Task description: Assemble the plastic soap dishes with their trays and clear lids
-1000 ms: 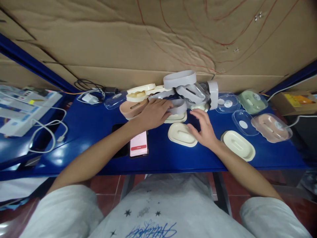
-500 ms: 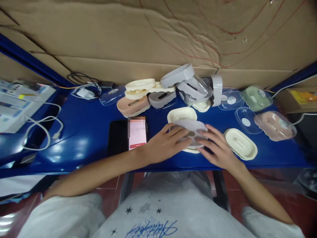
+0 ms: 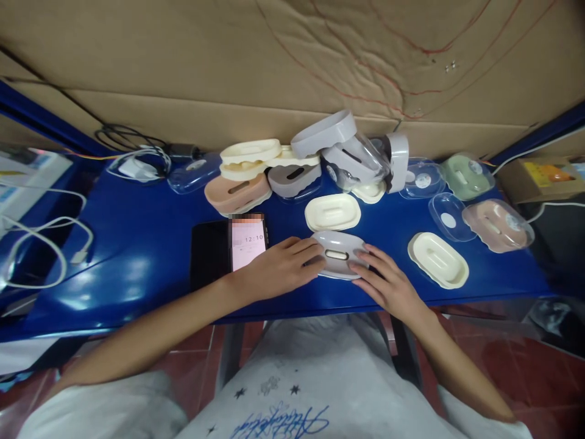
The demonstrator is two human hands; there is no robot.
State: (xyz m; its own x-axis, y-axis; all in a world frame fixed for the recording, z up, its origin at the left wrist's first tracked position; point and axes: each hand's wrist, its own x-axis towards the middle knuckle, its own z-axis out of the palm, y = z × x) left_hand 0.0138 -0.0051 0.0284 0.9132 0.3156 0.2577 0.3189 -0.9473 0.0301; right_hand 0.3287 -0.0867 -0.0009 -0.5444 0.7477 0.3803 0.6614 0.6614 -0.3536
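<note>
A grey oval soap dish [image 3: 340, 242] with a slot in its middle lies on the blue table in front of me, with cream colour showing through the slot. My left hand [image 3: 297, 263] grips its left end, fingers bent over the rim. At the opposite end, the fingers of my right hand [image 3: 384, 279] hold the rim from the right. Just behind it sits a cream dish [image 3: 333, 211]. Another cream dish [image 3: 439, 260] lies to the right of my right hand. Both thumbs are hidden.
Behind stand stacked parts: a pink dish [image 3: 240, 192], a dark grey dish [image 3: 295, 177], cream pieces [image 3: 250, 151] and a grey ring [image 3: 324, 135]. Clear lids [image 3: 450, 219] lie at right. A lit phone [image 3: 247, 244] is left; white cables [image 3: 59, 244] lie farther left.
The grey dish was tilted over a cream piece between my hands; now it lies flat on the table, nearer me, its slot facing up. Both hands have moved slightly left with it.
</note>
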